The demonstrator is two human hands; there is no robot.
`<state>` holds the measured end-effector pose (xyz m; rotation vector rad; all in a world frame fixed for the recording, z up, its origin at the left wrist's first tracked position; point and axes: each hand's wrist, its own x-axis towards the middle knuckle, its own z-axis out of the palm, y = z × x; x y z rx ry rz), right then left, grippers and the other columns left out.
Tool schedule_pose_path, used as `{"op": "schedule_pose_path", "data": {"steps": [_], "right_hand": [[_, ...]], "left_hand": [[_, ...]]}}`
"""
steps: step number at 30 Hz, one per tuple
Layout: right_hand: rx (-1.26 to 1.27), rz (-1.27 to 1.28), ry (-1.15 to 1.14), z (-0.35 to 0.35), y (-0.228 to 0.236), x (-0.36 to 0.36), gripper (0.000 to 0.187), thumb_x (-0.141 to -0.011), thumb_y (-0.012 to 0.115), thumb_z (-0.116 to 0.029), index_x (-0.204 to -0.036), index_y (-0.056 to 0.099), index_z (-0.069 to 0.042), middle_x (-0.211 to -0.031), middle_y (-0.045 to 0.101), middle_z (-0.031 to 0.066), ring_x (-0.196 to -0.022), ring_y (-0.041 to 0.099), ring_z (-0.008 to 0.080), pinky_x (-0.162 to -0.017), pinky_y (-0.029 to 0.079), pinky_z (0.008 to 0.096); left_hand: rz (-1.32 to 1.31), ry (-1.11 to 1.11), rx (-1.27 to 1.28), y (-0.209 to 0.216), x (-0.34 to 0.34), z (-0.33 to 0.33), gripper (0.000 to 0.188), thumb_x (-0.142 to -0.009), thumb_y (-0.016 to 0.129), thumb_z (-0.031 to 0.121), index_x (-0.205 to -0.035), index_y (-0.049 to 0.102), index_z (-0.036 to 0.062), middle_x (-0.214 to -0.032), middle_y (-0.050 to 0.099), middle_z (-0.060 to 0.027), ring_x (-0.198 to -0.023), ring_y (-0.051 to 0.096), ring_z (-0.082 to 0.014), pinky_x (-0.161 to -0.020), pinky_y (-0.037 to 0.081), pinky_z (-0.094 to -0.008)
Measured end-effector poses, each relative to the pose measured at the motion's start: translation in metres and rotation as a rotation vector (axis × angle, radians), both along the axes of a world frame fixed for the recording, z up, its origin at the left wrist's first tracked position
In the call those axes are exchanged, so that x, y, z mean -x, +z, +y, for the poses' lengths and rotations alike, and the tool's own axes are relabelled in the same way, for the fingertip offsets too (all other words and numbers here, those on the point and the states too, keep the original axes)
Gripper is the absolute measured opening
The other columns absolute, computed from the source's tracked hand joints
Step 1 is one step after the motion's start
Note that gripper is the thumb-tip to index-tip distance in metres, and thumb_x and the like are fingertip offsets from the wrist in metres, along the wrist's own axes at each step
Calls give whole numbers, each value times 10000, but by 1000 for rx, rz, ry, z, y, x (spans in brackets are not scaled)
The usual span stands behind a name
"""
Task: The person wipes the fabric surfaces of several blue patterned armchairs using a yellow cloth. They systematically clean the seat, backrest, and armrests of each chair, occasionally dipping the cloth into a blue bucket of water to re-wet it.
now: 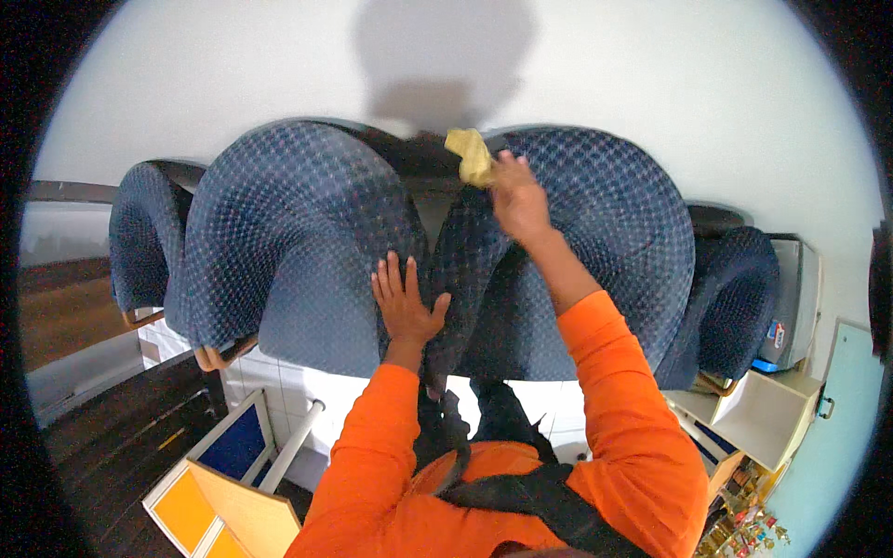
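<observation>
Two dark blue patterned upholstered chairs stand side by side in front of me, a left chair [298,232] and a right chair [605,205]. My left hand [409,302] lies flat with spread fingers on the inner side of the left chair, holding nothing. Stretched farther out, my right hand [519,197] is at the upper inner edge of the right chair's back. A crumpled yellow cloth [471,156] sticks out from its fingers, over the gap between the two backrests.
More such chairs stand at the far left [149,237] and far right [735,302]. Behind them rises a white wall [651,65] with a shadow on it. A grey box [791,302] and a cream open shelf [758,418] are at right. Yellow-and-white boards [191,502] lean at lower left.
</observation>
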<state>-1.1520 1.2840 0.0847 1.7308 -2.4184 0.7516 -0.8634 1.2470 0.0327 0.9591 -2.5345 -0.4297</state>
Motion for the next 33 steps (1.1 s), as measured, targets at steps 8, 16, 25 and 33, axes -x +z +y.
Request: {"op": "schedule_pose_path", "data": {"steps": [8,16,25,33], "right_hand": [[-59,-268,198,116,-52,-149,279,-861,596,-62,-1128,672,-30,-1245,654,142,-1227,586,324,-1078,432,483],[777,-2117,-302,155,-27,-171,427,-1007,520,-319,-1316,538,-25,-1221,637,114,-1096,625,257,-971,498,401],[375,-1993,-392,115,-7,-180,430,-874,711,-82,-1275,556,-63,-1112,657,90,-970,665,274,-855,563,435],[206,-63,-185,14,20,-85,469,-880,581,-201,-1313,565,-21,-1384,532,244,-1324,472,416,-1118,351,534]], "left_hand": [[185,-77,71,-8,-4,-6,966,-891,392,751,-1501,301,7,-1596,240,-237,-1465,217,-447,-1172,140,-606],[158,-112,-45,1,-16,-5,983,-854,592,643,-1482,293,-52,-1571,250,-283,-1464,216,-451,-1183,132,-593],[-206,-35,-269,11,-146,80,1165,-736,753,610,-1544,178,-2,-1581,139,-327,-1487,119,-458,-1171,123,-627],[-258,26,-389,-22,-201,99,1158,-701,809,435,-1555,151,12,-1569,145,-349,-1420,255,-517,-1135,286,-591]]}}
